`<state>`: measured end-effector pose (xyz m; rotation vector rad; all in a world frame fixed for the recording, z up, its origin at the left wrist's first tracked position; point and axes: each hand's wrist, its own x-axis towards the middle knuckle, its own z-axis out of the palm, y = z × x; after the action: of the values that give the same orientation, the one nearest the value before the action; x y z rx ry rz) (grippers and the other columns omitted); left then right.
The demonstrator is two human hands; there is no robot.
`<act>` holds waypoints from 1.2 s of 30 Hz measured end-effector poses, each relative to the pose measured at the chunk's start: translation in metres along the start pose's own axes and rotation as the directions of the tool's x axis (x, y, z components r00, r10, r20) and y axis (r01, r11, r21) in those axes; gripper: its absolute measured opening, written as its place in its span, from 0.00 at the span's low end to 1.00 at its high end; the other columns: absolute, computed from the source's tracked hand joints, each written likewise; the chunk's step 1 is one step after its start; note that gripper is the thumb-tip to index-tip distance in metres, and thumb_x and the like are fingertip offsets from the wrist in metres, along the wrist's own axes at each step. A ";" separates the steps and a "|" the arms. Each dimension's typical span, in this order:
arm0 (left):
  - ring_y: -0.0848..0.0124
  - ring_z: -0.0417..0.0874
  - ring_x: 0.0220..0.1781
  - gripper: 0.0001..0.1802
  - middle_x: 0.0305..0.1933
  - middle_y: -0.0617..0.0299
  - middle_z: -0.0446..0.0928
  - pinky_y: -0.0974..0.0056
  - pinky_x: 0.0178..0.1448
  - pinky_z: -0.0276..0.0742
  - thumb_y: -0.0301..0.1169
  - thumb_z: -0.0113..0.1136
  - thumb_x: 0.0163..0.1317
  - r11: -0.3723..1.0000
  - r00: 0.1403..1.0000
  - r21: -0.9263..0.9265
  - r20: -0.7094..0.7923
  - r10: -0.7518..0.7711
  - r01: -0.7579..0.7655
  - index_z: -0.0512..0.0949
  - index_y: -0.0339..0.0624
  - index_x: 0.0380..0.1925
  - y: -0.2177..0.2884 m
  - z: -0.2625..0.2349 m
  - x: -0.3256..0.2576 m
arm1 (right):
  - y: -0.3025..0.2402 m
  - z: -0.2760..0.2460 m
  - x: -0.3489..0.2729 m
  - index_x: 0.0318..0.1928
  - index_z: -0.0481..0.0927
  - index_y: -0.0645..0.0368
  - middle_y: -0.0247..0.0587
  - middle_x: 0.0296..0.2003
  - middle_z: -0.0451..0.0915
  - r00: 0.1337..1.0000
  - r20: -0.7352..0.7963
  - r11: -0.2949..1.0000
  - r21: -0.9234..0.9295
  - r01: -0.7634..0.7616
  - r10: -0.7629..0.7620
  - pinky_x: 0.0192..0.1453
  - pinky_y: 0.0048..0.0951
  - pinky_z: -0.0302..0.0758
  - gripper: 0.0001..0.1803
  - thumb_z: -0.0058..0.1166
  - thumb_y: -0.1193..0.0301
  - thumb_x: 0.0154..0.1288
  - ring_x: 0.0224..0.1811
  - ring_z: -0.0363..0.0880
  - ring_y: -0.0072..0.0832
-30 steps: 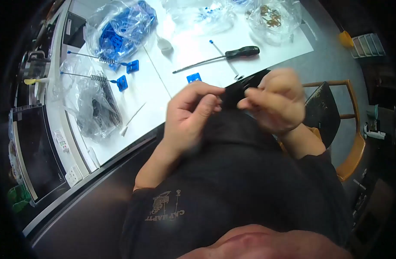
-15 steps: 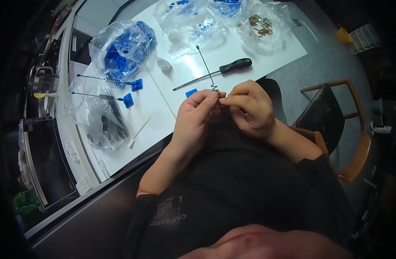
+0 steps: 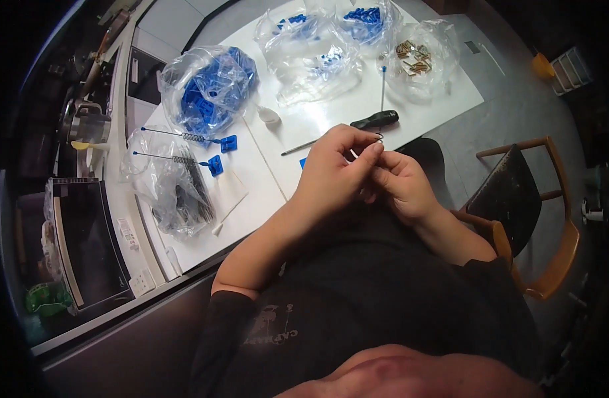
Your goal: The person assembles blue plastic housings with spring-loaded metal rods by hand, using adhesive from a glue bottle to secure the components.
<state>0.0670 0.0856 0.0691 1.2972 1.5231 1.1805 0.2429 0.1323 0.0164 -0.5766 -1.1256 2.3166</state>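
My left hand (image 3: pixel 339 162) and my right hand (image 3: pixel 405 184) meet over the near edge of the table, fingers closed. Between them is a thin dark spring rod (image 3: pixel 383 99) with a blue tip, rising away from my fingers. A small loop of its wire shows above the left thumb, which presses against the index finger. My fingers hide its lower end. Just beyond my hands lies a screwdriver (image 3: pixel 376 120) with a black handle, its shaft partly covered by the left hand. A blue piece (image 3: pixel 302 162) peeks out beside my left hand.
Two spring rods with blue square bases (image 3: pixel 229 143) lie at the left. Plastic bags hold blue parts (image 3: pixel 208 99), dark rods (image 3: pixel 185 199) and brass-coloured screws (image 3: pixel 414 56). A small white bottle (image 3: pixel 268 116) stands mid-table. A wooden chair (image 3: pixel 560 252) is at the right.
Both hands have shifted right, with the left now higher and over part of the screwdriver. The spring rod has swung from leaning left to nearly upright. The whole view has shifted slightly.
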 end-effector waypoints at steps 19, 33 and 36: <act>0.51 0.88 0.45 0.11 0.42 0.46 0.85 0.51 0.46 0.83 0.28 0.58 0.64 0.079 0.979 0.988 0.121 0.163 -0.136 0.86 0.37 0.42 0.003 -0.145 0.356 | -0.002 -0.049 -0.010 0.59 0.82 0.66 0.44 0.48 0.87 0.993 -0.049 0.989 0.101 0.111 -0.107 0.50 0.29 0.84 0.16 0.58 0.72 0.77 0.48 0.86 0.28; 0.48 0.87 0.58 0.17 0.56 0.48 0.85 0.50 0.59 0.83 0.25 0.59 0.61 -0.024 0.991 0.999 -0.042 -0.124 0.040 0.87 0.42 0.49 -0.055 -0.130 0.385 | -0.005 -0.066 -0.008 0.53 0.84 0.69 0.45 0.43 0.84 0.993 -0.060 0.983 0.146 0.109 -0.101 0.47 0.31 0.88 0.14 0.64 0.76 0.71 0.45 0.86 0.32; 0.47 0.86 0.58 0.17 0.56 0.47 0.85 0.49 0.59 0.83 0.25 0.57 0.62 0.044 0.992 0.996 -0.075 -0.099 0.080 0.87 0.42 0.50 -0.055 -0.125 0.383 | -0.006 -0.068 -0.008 0.53 0.83 0.69 0.45 0.43 0.84 0.992 -0.060 0.979 0.165 0.117 -0.109 0.47 0.31 0.88 0.14 0.64 0.76 0.71 0.45 0.86 0.32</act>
<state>-0.1268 0.4428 0.0460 1.9576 2.5169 -0.3388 0.2893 0.1714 -0.0167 -0.4925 -0.9043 2.2583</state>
